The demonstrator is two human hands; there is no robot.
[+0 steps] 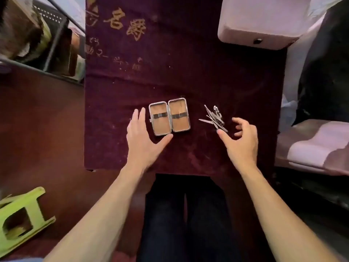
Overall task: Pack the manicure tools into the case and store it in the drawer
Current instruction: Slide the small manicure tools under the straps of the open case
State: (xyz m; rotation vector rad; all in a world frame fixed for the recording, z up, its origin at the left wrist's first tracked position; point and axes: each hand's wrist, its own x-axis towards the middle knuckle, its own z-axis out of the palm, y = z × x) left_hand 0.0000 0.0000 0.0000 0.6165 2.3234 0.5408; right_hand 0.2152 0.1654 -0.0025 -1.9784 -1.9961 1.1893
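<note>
While both hands hang low over the bench (188,157), neither one holds anything. The left hand (140,140) lies flat with a wide grip and straight fingers, just left of the manicure case (169,116). Its thumb reaches the near edge of the case, but I cannot tell if it touches. The right hand (240,140) is to the right of the case. Its grip is half wide, with the fingers bent loosely and spread.

The pile of metal tools (214,119) lies to the right of the case, a little apart from it. The right hand's first fingertip is at the near end of the pile, and the rest of the pile sits just past the fingers.

The case lies flat and open. Both halves are empty, with a dark strap (160,115) across each.

I think the step now is picking up the first tool. The tools are thin and cross over each other, so it is best to pinch just one by its end. The left hand should press the case so it does not slide. Then the tool can slip under a strap. The nail clipper (217,111) sits at the far side of the pile. I see no drawer.
</note>
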